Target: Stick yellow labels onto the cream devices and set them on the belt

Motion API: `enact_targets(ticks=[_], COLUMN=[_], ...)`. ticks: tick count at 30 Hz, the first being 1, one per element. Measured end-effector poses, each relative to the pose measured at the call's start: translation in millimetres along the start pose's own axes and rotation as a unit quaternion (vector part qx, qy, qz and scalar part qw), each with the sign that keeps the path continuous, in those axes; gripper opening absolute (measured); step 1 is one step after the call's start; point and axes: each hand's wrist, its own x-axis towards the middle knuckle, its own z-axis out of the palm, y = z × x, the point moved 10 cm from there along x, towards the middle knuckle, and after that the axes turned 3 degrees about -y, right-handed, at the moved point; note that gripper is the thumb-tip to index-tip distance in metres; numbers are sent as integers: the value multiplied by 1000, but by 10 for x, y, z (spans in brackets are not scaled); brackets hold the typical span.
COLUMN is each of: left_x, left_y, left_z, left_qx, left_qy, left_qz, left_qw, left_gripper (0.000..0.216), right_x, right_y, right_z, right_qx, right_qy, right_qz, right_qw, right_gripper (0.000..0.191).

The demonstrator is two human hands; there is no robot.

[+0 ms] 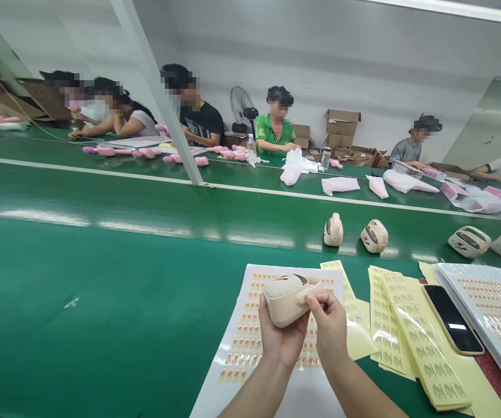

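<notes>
My left hand (280, 337) cups a cream-coloured plastic device (285, 298) from below, holding it over a white sheet of orange stickers (250, 325). My right hand (329, 324) pinches at the device's right side, thumb and fingers pressed together against its edge. Whether a sticker is under the fingertips I cannot make out. Both hands hover just above the green belt (102, 302).
Two more cream devices (333, 230) (374, 235) stand on the belt ahead, with others at far right (469, 241). Yellow label sheets (411, 337), a black phone (452, 319) and stacked sticker sheets (489, 302) lie to my right. Several people work across the belt.
</notes>
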Motion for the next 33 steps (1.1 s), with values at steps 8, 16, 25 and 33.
enact_targets(ticks=[8,16,25,33], left_x=[-3,12,67,110], left_y=[-30,-69,-114,-161], left_z=[1,-29,-110,-113], left_qx=[-10,-32,-25,81], left_qy=[4,0,-37,-88], left_qz=[27,-2,-58,-102], left_qw=[1000,999,997,988], left_gripper=[44,41,36,31], right_x=[27,-29,-11,352], right_y=[-12,-291,-462,-278], right_z=[-31,-29,-142,-229], right_qx=[-15,-191,-302,-324], right_qy=[-1,-33,-15,-82], right_qz=[-12,-203,-205,-52], right_qw=[1000,960,931,941], right_gripper=[35,22,50,61])
